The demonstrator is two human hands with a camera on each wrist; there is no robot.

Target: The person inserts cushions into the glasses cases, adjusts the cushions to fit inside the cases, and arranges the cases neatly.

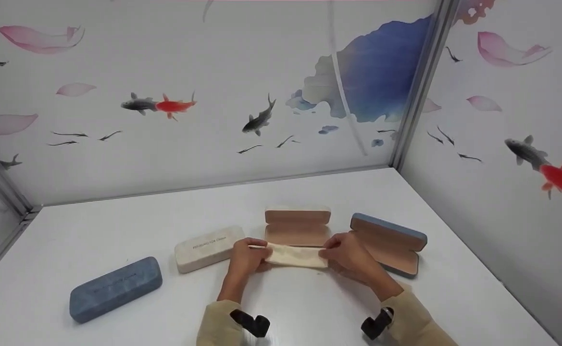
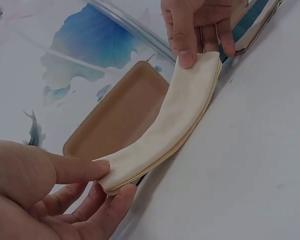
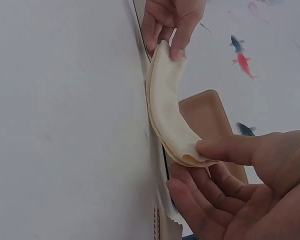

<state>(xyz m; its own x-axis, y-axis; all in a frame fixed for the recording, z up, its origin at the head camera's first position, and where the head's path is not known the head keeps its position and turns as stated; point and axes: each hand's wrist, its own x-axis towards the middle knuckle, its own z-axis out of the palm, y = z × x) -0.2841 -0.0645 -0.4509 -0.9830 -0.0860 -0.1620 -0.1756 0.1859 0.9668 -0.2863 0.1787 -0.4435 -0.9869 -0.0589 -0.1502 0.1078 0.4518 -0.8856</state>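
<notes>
A white wall [image 1: 223, 57] printed with fish, petals and a blue blot stands behind the white desk [image 1: 131, 230]. Toward the desk's right side lies an open blue case [image 1: 396, 259] with a tan lining; an open white case [image 1: 297, 234], lined alike, sits left of it. At the far left is a closed blue case [image 1: 116, 290], its faint line of lettering too blurred to read. Next to it, a closed white case [image 1: 208, 250] bears dark capitals, of which only "FOR" comes out clearly.

The left hand [image 1: 247, 257] and right hand [image 1: 350, 254] have their fingers pinching opposite ends of a folded cream cloth [image 1: 297, 255], thumbs on top and fingers beneath. The cloth is stretched between them in front of the open white case, bowed in both wrist views.
</notes>
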